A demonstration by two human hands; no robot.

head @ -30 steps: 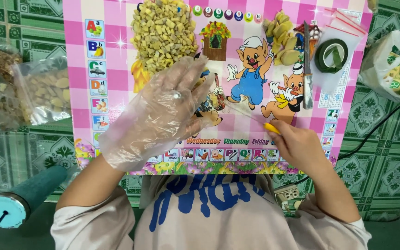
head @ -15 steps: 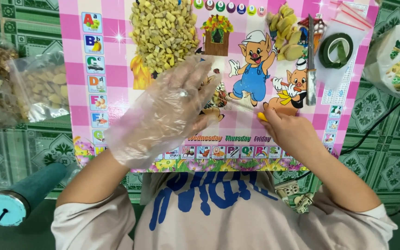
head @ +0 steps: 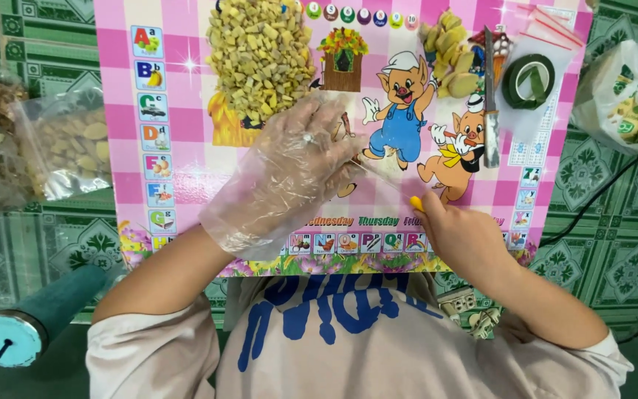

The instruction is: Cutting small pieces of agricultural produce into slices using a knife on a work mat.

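My left hand (head: 282,177), in a loose clear plastic glove, presses its fingertips onto a small brownish piece (head: 346,140) on the pink picture board (head: 186,148); the glove mostly hides the piece. To the right, my bare right hand (head: 467,240) grips a thin knife (head: 382,177) by its yellow handle. The blade points up-left to the gloved fingertips. A heap of chopped yellowish pieces (head: 260,55) lies just beyond my left hand.
Whole yellowish chunks (head: 448,59), a second knife (head: 490,96) and a green tape roll (head: 529,81) lie at the board's top right. Clear bags of pieces (head: 68,151) sit left, a white bag (head: 625,92) right, and a teal cylinder (head: 27,321) lower left.
My right hand and the knife have shifted a little down and to the right. The gloved left hand stays pressed on the same spot, and the view has moved slightly.
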